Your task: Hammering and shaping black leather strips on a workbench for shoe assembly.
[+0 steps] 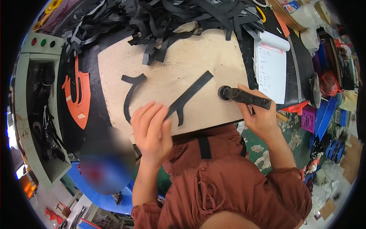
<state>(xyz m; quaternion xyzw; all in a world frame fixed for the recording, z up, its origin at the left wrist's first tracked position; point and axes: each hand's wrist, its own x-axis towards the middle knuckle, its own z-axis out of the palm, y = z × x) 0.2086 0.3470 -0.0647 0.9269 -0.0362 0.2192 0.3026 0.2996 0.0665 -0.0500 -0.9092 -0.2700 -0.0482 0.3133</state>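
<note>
Brown top [236, 187] nearest, L hand [152, 131] extended w/ fingers loose, R hand [263, 120] clenched on hammer [249, 98].

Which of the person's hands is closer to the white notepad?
The right hand, gripping a black hammer, is just below the notepad. The left hand is farther off, toward the board's lower left, by two black strips.

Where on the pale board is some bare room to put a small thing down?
The pale board is bare between the black strip heap and the forked strip, and between that strip and the dark tool. It is crowded beneath the heap and around the left hand.
</note>
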